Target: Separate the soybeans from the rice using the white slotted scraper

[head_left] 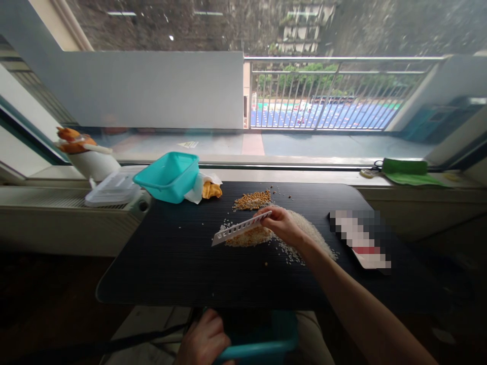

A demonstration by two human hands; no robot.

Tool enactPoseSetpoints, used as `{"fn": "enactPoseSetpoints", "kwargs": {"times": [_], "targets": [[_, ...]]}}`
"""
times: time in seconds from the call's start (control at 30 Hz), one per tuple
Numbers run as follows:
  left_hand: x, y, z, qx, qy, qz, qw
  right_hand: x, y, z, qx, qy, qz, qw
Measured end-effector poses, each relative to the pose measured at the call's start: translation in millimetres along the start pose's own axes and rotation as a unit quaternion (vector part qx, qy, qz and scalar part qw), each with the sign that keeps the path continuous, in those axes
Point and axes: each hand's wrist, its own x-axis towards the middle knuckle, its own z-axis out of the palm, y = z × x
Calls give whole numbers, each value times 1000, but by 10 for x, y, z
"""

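My right hand (280, 223) is closed on one end of a white strip with a row of square holes (228, 233), tilted over the table. Beneath the strip lies a small heap of pale and yellowish grains (249, 239). Beside and partly behind my right hand spreads a larger heap of white rice (310, 228). Farther back is a patch of tan beans (256, 197) mixed with some rice. Below the table's front edge, my left hand (205, 338) grips the rim of a teal plastic container (262, 350), most of which is in shadow.
On the dark table (160, 274) a teal basin (167, 175) stands at the back left, with crumpled yellow cloth (212, 190) beside it. A pixelated flat object (361, 243) lies right. The sill holds a clear lid (114, 187), white pot (95, 162) and green cloth (405, 170).
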Motion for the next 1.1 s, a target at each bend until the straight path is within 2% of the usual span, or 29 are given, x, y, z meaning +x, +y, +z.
{"fn": "enactPoseSetpoints", "kwargs": {"times": [0.2,0.3,0.33,0.47,0.57,0.63,0.8,0.9,0.97,1.03,1.1], "targets": [[84,82,80,-44,6,-5,999,3,-72,0,9,35,-32,999],[183,195,147,-95,1,-21,995,-123,-219,-95,11,64,-60,996],[217,230,170,-104,10,-8,995,-211,-278,-148,9,69,-67,995],[324,316,258,-107,35,16,993,-801,-444,-419,-13,113,-78,990],[378,354,293,-115,40,19,992,-1348,-409,-634,-74,183,-55,979],[417,392,294,-126,27,17,991,-1662,-328,-762,-100,229,-34,968],[508,515,260,-144,-25,-5,989,-2142,-189,-943,-129,249,45,959],[528,542,254,-149,-35,-12,988,-2300,-213,-963,-107,262,79,956],[522,530,259,-146,-36,-8,989,-2356,-243,-947,-97,242,96,961],[500,503,263,-141,-37,1,989,-2346,-269,-892,-84,231,90,965],[458,473,256,-138,-35,3,990,-2254,-288,-785,-59,261,74,961]]}}
